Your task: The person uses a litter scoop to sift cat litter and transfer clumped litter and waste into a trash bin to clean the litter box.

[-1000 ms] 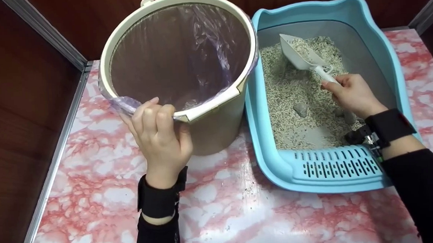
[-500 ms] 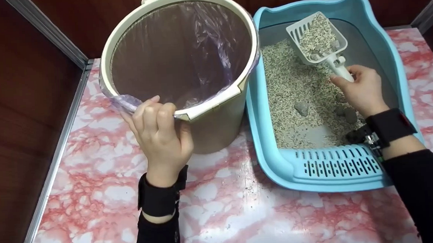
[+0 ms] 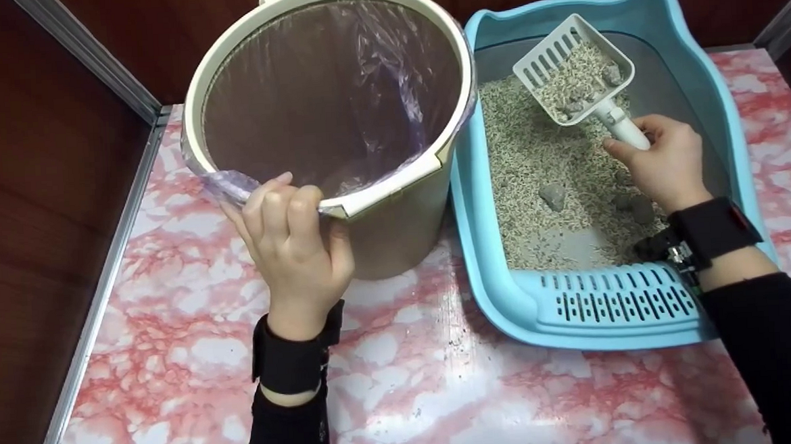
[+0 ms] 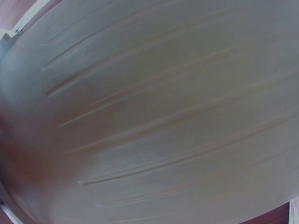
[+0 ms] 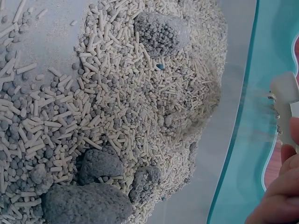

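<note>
My left hand [image 3: 293,254] grips the near rim of a beige trash can [image 3: 396,239], fingers folded over the edge and thumb outside. A thin clear bag [image 3: 393,53] lines it. The can's ribbed wall [image 4: 177,114] fills the left wrist view, with no hand visible there. My right hand [image 3: 670,167] holds a white slotted litter scoop [image 3: 539,65] by its handle, above the blue litter box [image 3: 482,265]. Pellets and several grey clumps [image 3: 576,107] lie in the scoop. Only its edge and my fingers [image 5: 280,191] show at the right wrist view's right side.
Pellet litter [image 3: 527,154] covers part of the box floor. Grey clumps [image 5: 86,203] remain in it. A perforated step [image 3: 616,298] forms the box's front. Stray crumbs dot the pink marbled surface [image 3: 405,397]; brown panels [image 3: 42,200] stand behind and left.
The scoop has risen from the litter and turned from a side tilt to face up, showing its load. Loose litter lies lower against its back end. My left hand stays on the can rim.
</note>
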### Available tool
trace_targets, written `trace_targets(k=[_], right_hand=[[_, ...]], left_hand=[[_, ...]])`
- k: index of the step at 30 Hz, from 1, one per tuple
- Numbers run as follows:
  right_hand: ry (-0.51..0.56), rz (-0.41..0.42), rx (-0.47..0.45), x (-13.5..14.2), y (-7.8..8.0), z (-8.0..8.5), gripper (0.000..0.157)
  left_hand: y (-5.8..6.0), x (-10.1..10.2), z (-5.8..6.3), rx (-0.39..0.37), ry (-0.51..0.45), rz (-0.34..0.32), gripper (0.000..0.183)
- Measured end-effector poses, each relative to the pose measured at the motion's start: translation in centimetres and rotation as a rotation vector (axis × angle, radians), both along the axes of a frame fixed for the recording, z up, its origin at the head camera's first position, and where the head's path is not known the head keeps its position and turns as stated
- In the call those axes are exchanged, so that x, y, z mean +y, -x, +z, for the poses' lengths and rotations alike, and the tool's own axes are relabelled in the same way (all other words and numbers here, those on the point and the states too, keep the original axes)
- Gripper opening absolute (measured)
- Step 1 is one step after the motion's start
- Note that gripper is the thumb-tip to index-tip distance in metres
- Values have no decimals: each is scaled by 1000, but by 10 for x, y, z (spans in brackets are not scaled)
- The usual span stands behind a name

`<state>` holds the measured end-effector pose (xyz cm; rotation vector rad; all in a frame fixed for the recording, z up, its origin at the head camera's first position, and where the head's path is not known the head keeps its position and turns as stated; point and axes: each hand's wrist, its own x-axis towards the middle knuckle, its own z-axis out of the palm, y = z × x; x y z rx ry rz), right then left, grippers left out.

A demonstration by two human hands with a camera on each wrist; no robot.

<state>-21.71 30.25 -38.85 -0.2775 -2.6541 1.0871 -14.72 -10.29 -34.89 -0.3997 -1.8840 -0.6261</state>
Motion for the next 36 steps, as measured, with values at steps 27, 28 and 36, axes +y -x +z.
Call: trace_targets(k=[27, 28, 36], right_hand=[[-183, 99, -34, 2, 2, -6, 42], [-197, 98, -28, 2, 2, -6, 40], [-209, 53, -16, 0, 2, -4, 38]], left_hand=[[2, 0, -1, 11, 6, -8, 22], [2, 0, -1, 12, 6, -9, 22], [3, -1, -1, 22, 0, -8, 18]])
